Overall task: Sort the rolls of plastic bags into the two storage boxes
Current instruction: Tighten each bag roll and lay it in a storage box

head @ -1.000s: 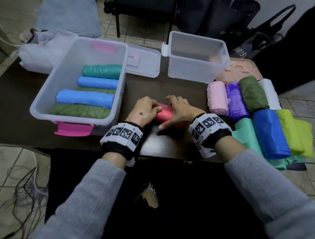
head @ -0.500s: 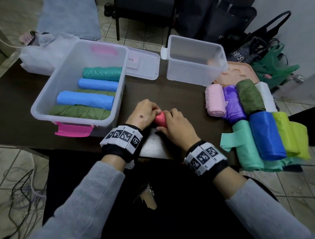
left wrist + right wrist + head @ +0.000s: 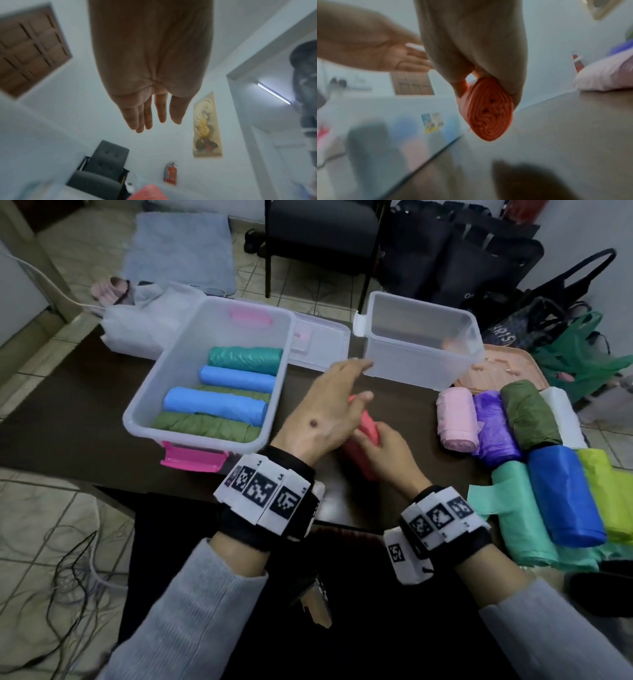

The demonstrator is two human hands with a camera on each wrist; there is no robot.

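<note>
A red roll of bags (image 3: 367,428) (image 3: 488,109) is held above the dark table (image 3: 68,419) by my right hand (image 3: 380,453), whose fingers curl round it. My left hand (image 3: 329,409) (image 3: 152,112) hovers above it with straight fingers, holding nothing. The left storage box (image 3: 191,361) with pink latches holds several rolls: teal (image 3: 245,359), blue (image 3: 215,404) and green (image 3: 205,428). The smaller right box (image 3: 421,347) looks nearly empty. More rolls lie at the table's right: pink (image 3: 457,419), purple (image 3: 495,433), dark green (image 3: 529,417), blue (image 3: 565,494), mint (image 3: 520,515), lime (image 3: 606,491).
A clear lid (image 3: 320,344) lies between the boxes and a peach lid (image 3: 503,368) behind the loose rolls. A white plastic bag (image 3: 144,320) sits at the table's far left. Dark bags (image 3: 462,258) and a chair (image 3: 318,237) stand beyond; cables (image 3: 68,577) lie on the floor.
Both hands were pressing the red roll on the table. Now the left hand has let go and lifted with straight fingers, and the right hand alone holds the roll, raised off the table.
</note>
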